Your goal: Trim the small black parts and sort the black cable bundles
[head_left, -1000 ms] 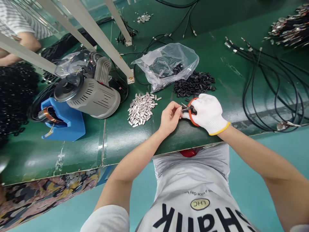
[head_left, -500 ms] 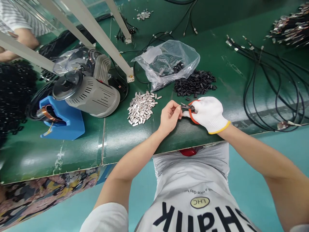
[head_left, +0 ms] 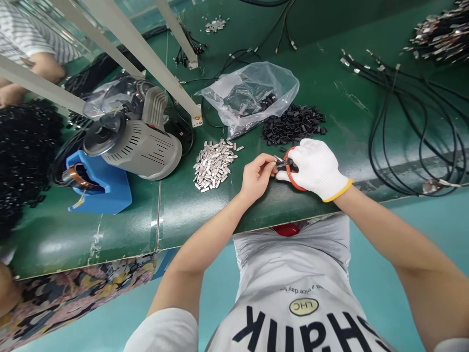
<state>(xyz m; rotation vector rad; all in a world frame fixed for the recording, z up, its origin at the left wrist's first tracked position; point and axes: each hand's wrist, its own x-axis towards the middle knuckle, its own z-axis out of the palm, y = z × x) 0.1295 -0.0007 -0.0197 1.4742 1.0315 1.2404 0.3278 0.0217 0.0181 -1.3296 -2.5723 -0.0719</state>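
Note:
My right hand (head_left: 317, 168), in a white glove with a yellow cuff, is closed round small orange-handled pliers (head_left: 289, 168). The pliers' tips point left toward my bare left hand (head_left: 257, 177). That hand pinches something small against the tips; I cannot make out what it is. Both hands rest near the front edge of the green table (head_left: 183, 215). A heap of small silver metal pieces (head_left: 214, 164) lies just left of my left hand. A heap of small black parts (head_left: 293, 126) lies behind my right hand.
A clear plastic bag (head_left: 251, 95) lies behind the heaps. A grey machine (head_left: 135, 142) and a blue tape dispenser (head_left: 100, 188) stand at the left. Black cables (head_left: 410, 122) spread over the right side. Another person's arm (head_left: 32, 73) shows at top left.
My hands stay together at the table's edge with hardly any shift. The camera has tilted slightly.

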